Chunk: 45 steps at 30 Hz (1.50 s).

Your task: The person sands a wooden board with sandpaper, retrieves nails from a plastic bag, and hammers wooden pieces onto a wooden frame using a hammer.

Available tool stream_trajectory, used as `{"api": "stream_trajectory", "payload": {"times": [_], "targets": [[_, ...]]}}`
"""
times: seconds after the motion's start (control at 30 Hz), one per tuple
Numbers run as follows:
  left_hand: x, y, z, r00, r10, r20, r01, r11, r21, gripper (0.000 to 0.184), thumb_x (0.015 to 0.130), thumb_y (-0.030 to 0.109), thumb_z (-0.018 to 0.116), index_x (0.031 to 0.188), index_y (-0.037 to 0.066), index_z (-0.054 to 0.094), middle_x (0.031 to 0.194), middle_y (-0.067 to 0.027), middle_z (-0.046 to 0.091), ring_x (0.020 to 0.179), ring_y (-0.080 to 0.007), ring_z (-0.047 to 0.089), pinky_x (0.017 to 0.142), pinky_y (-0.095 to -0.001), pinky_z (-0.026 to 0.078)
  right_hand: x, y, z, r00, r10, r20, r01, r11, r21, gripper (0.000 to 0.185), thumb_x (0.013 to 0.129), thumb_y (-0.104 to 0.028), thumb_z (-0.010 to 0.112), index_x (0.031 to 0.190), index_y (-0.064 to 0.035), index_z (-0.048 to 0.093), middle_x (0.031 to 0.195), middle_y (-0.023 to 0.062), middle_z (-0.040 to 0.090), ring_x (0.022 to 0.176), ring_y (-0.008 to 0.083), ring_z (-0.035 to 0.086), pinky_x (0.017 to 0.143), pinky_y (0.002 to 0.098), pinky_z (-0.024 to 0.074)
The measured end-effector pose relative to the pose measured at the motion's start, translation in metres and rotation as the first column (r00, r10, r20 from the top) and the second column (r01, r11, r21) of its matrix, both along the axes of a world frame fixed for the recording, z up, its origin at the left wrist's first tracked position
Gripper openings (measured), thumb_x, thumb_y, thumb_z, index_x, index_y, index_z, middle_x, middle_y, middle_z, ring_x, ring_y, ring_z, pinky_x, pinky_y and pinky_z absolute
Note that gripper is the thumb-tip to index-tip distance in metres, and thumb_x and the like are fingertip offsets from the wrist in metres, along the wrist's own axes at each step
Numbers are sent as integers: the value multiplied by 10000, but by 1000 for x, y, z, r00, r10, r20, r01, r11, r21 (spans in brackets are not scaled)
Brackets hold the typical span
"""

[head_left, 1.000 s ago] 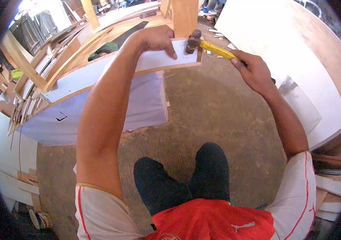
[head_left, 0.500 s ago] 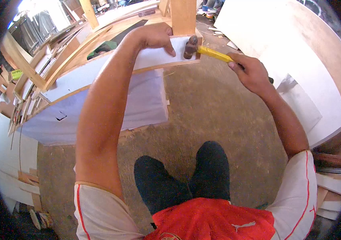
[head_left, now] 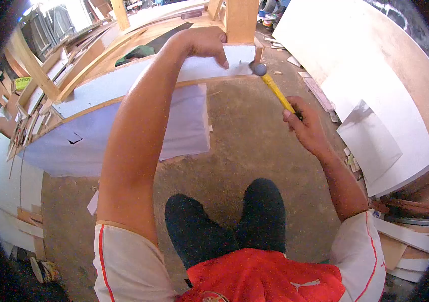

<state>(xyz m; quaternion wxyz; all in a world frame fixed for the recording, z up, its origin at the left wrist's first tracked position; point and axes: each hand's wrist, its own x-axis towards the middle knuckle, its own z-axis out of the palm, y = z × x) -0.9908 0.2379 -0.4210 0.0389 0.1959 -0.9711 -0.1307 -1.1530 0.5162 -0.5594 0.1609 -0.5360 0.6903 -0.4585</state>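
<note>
In right hand [head_left: 302, 124], hammer [head_left: 273, 89]; head [head_left: 259, 69] beyond grip, near white board [head_left: 202, 68].

Beneath you spreads a brown floor [head_left: 247, 136], scuffed and unevenly toned; to your right a big white sheet [head_left: 325, 45] stands at a slant, a smaller grey sheet [head_left: 375, 151] against its lower part; scraps [head_left: 295, 61] litter the ground along its foot, and nearer you offcuts [head_left: 408, 236] lie piled. To your left, strips of wood [head_left: 30, 121] lie jumbled, a yellow-green box [head_left: 21, 83] beside them; pale boards [head_left: 15, 191] stand lower down; glare [head_left: 78, 17] whitens your upper left, while a dark, pale-marked surface [head_left: 401, 17], perhaps a wall, fills the upper right.
</note>
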Motion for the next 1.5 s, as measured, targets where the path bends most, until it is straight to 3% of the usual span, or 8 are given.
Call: {"api": "stream_trajectory", "payload": {"times": [0.1, 0.3, 0.6, 0.7, 0.9, 0.97, 1.2, 1.5], "targets": [[-1, -2, 2, 999, -33, -7, 32, 999, -11, 560, 593, 309, 852, 1062, 31, 725, 1011, -153, 732, 928, -288, 684, 846, -387, 496, 1, -7, -21, 937, -67, -343, 15, 988, -151, 294, 1004, -190, 551, 1256, -38, 545, 780, 68, 565, 699, 169, 573, 668, 335, 476], [0, 0, 1, 999, -38, -10, 38, 998, 57, 520, 609, 265, 851, 1054, 26, 726, 1001, -139, 740, 924, -274, 683, 850, -386, 494, 17, -20, -9, 923, -168, -348, 128, 983, -134, 384, 1031, -273, 478, 1333, -37, 510, 1022, 277, 657, 923, 438, 663, 792, 502, 514], [2, 4, 3, 1000, 1, 5, -1, 997, 81, 516, 603, 273, 855, 1038, 25, 729, 994, -140, 741, 918, -278, 685, 869, -383, 490, 30, -17, 10, 915, -286, -284, 257, 957, -133, 387, 1018, -251, 484, 1358, -67, 498, 1074, 274, 657, 960, 452, 650, 822, 510, 510], [0, 5, 4, 1000, -9, 22, 9, 1000, 27, 564, 583, 302, 863, 1054, 27, 723, 1002, -147, 737, 928, -284, 684, 876, -384, 491, 7, -31, -18, 780, -307, -546, 129, 932, -339, 338, 1010, -160, 493, 1327, -45, 508, 909, 261, 628, 819, 420, 640, 695, 470, 478], [1, 3, 6, 1000, 21, 22, -21, 999, 32, 634, 550, 340, 879, 1062, 8, 709, 1132, -185, 686, 1027, -310, 658, 891, -392, 491, 21, -18, 10, 915, -268, -302, 241, 962, -126, 384, 1008, -236, 488, 1362, -86, 503, 1045, 277, 651, 947, 438, 650, 798, 518, 508], [-6, -4, 3, 997, 35, 73, -34, 999, -14, 642, 546, 346, 882, 1055, -2, 703, 1157, -191, 671, 1049, -316, 647, 896, -391, 488, 4, -36, -18, 871, -192, -451, 123, 976, -177, 372, 1005, -202, 501, 1347, -57, 512, 940, 258, 634, 845, 401, 646, 735, 473, 494], [-2, 4, 5, 997, 60, 38, -58, 997, -51, 596, 555, 324, 875, 1038, 10, 719, 1010, -160, 725, 952, -295, 677, 878, -386, 492, 16, -37, -21, 895, -258, -364, 60, 878, -476, 377, 1001, -186, 515, 1351, -46, 519, 744, 187, 577, 676, 330, 619, 640, 417, 474], [-5, -5, -2, 1000, -29, 3, 29, 999, 13, 557, 575, 282, 854, 1056, 32, 728, 1000, -155, 736, 929, -289, 686, 857, -388, 494, 3, -48, -31, 808, -333, -486, 95, 887, -451, 385, 1001, -161, 515, 1367, -40, 511, 783, 189, 604, 693, 305, 618, 640, 399, 470]]}}
